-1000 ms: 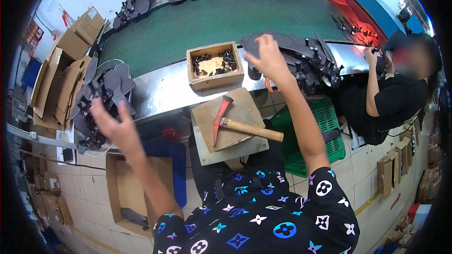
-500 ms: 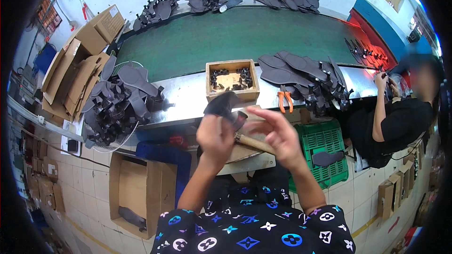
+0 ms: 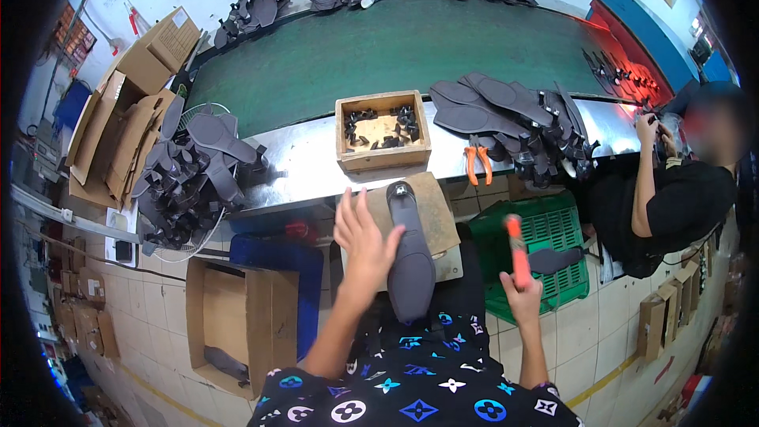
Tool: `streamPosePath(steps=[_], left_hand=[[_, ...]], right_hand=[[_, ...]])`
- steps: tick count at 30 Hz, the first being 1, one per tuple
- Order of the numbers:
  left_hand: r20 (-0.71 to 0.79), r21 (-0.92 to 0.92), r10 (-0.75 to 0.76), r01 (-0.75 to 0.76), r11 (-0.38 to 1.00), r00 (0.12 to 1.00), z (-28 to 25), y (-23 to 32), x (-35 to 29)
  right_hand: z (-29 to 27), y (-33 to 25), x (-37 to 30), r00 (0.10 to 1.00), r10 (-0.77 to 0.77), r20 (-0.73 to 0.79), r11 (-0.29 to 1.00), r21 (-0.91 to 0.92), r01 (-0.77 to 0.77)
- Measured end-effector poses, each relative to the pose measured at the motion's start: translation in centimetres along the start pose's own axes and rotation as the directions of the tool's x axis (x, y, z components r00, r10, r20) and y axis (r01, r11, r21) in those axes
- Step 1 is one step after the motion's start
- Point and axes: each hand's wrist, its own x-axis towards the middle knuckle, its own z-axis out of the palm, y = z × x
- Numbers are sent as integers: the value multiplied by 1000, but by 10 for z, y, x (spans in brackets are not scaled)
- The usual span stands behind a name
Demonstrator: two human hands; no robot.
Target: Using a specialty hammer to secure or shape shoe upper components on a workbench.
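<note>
A dark grey shoe sole (image 3: 412,269) lies lengthwise on a worn tan board (image 3: 436,213) in front of me, its narrow heel end pointing away and a small shiny spot on that end. My left hand (image 3: 364,241) is open beside it, fingers spread, the thumb tip at the sole's left edge. Off to the right, over the green crate, my right hand (image 3: 522,298) is closed on a hammer (image 3: 518,253) with a red head, raised and slightly blurred. Its handle is mostly hidden. A wooden box (image 3: 385,161) of small black parts stands just beyond the board.
Piled soles (image 3: 490,111) and orange-handled pliers (image 3: 477,164) lie on the metal bench edge. A wire basket (image 3: 190,249) heaped with heeled soles is at left. A green crate (image 3: 561,225) and a cardboard box (image 3: 269,316) flank me. A co-worker (image 3: 680,198) sits at right.
The heeled piece that was raised in my left hand now lies as a sole on the board. My left hand has opened; my right hand has carried the hammer out to the right.
</note>
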Motion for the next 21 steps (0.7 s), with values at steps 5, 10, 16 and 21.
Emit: streamPosePath(steps=[5, 10, 16, 21], left_hand=[[-109, 59, 284, -279, 958, 953, 9, -21, 130], [152, 293, 522, -542, 788, 840, 60, -32, 229], [295, 326, 460, -541, 775, 837, 74, -27, 241], [-205, 33, 639, -647, 761, 741, 15, -15, 183]], right_hand=[[-13, -28, -10, 949, 314, 35, 780, 560, -279], [-2, -32, 9, 948, 313, 61, 701, 659, -273], [2, -48, 21, 968, 243, 68, 753, 616, -232], [-8, -69, 35, 965, 210, 155, 722, 641, -260]])
